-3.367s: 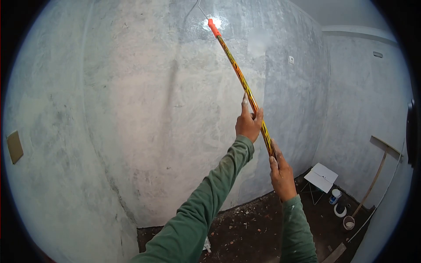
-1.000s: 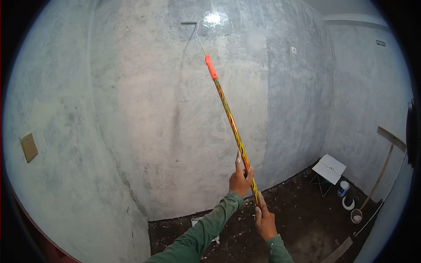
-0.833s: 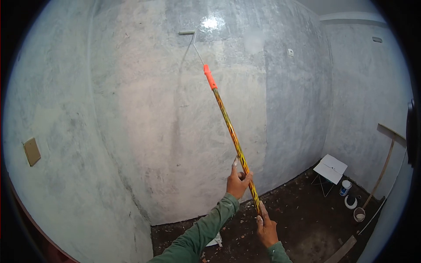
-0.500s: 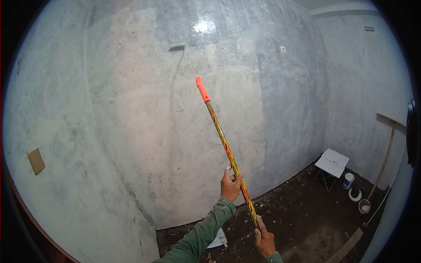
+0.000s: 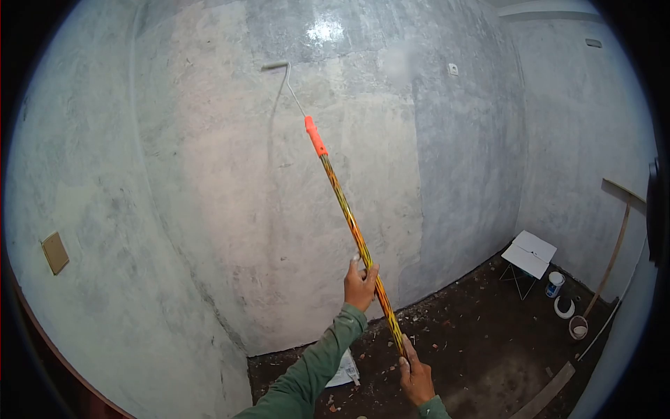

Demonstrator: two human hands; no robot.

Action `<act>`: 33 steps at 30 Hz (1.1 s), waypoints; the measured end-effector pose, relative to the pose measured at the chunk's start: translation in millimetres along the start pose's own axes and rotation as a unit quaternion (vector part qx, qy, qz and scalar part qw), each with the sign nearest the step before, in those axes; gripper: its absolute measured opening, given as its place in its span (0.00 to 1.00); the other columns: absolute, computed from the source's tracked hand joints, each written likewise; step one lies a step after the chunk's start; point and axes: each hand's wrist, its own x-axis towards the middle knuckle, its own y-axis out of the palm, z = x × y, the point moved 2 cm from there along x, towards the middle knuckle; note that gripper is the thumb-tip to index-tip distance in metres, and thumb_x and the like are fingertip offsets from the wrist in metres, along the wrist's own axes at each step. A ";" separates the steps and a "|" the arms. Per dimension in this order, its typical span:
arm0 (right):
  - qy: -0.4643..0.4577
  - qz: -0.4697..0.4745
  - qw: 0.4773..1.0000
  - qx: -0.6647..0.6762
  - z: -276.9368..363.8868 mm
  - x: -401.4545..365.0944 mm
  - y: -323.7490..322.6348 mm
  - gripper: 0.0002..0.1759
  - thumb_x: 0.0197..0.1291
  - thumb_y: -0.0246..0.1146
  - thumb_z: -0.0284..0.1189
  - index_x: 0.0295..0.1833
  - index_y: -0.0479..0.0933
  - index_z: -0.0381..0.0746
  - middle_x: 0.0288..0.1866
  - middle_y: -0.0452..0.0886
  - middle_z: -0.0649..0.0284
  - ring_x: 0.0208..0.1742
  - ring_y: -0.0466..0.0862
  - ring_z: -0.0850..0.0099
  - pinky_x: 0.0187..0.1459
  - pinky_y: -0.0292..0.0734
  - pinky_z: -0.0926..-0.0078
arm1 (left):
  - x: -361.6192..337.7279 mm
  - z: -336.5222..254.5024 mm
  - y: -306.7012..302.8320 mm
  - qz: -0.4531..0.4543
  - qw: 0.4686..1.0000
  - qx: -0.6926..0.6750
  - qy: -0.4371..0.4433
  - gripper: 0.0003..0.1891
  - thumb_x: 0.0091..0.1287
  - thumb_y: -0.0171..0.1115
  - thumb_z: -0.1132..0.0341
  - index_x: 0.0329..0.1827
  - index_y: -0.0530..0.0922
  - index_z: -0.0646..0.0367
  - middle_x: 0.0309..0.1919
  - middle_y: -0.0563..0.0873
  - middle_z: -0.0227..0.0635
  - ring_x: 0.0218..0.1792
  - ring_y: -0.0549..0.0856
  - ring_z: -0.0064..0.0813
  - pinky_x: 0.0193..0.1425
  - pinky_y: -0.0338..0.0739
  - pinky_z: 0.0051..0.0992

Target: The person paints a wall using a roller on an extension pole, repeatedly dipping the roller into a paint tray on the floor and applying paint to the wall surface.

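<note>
A long pole (image 5: 345, 216) with yellow, orange and black stripes rises from the lower middle toward the upper left. It ends in an orange handle (image 5: 315, 135) and a bent wire frame carrying a small paint roller (image 5: 276, 66), which rests against the grey cement wall (image 5: 209, 174). My left hand (image 5: 361, 285) grips the pole about two thirds of the way down. My right hand (image 5: 415, 375) grips its lower end. Both arms wear green sleeves.
A small white folding stand (image 5: 529, 254) is in the far right corner, with a paint can (image 5: 555, 284) and two small buckets (image 5: 571, 318) beside it. A wooden long-handled tool (image 5: 614, 244) leans on the right wall. A plank (image 5: 544, 391) lies on the dirt floor. A tan plate (image 5: 54, 253) sits on the left wall.
The roller came down from the top of the wall and drifted left, then rose slightly in the last half second. Both hands dropped lower while keeping their grip.
</note>
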 end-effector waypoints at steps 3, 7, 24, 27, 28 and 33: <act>-0.007 0.003 1.000 0.003 21.4 25.0 0.1 0.31 0.69 0.52 0.25 0.76 0.56 0.49 0.32 0.80 0.48 0.25 0.81 0.60 0.33 0.74 0.71 | 32.4 -17.0 -7.5 -0.003 1.000 0.011 0.024 0.33 0.70 0.60 0.57 0.68 0.58 0.71 0.18 0.77 0.31 0.13 0.73 0.17 0.13 0.64 0.20; -0.079 -0.048 0.995 0.021 45.5 62.9 1.9 0.31 0.69 0.51 0.26 0.76 0.55 0.50 0.34 0.80 0.46 0.28 0.83 0.57 0.33 0.74 0.70 | 84.4 -38.4 -11.7 -0.014 0.997 -0.009 0.078 0.32 0.70 0.59 0.57 0.66 0.60 0.72 0.18 0.76 0.30 0.13 0.73 0.16 0.13 0.63 0.20; -0.082 -0.043 0.996 0.021 45.7 82.5 -3.5 0.31 0.67 0.53 0.26 0.75 0.56 0.52 0.34 0.79 0.40 0.33 0.80 0.42 0.33 0.74 0.55 | 96.8 -48.6 -12.5 0.005 0.999 0.013 0.053 0.39 0.69 0.60 0.54 0.69 0.55 0.77 0.17 0.75 0.31 0.11 0.69 0.17 0.11 0.62 0.21; -0.019 -0.002 1.000 -0.008 17.5 48.2 -1.3 0.31 0.68 0.52 0.26 0.75 0.56 0.50 0.43 0.81 0.42 0.35 0.84 0.49 0.37 0.77 0.68 | 56.2 -20.9 -9.0 0.017 1.000 0.007 0.014 0.39 0.69 0.60 0.54 0.70 0.54 0.77 0.17 0.75 0.31 0.10 0.69 0.17 0.11 0.61 0.21; -0.016 -0.002 1.000 -0.009 9.2 38.8 -0.7 0.31 0.68 0.52 0.26 0.75 0.56 0.50 0.43 0.81 0.42 0.35 0.84 0.49 0.37 0.77 0.68 | 43.5 -13.5 -7.2 0.026 1.000 0.017 -0.002 0.40 0.69 0.60 0.54 0.70 0.53 0.77 0.17 0.75 0.31 0.10 0.69 0.17 0.11 0.61 0.21; -0.030 -0.022 0.999 -0.014 -7.6 14.3 2.4 0.32 0.67 0.54 0.27 0.76 0.55 0.52 0.38 0.81 0.42 0.35 0.82 0.44 0.36 0.77 0.57 | 15.3 0.9 -1.1 0.048 0.998 0.009 -0.030 0.41 0.69 0.60 0.53 0.72 0.51 0.76 0.17 0.75 0.31 0.10 0.69 0.17 0.11 0.61 0.21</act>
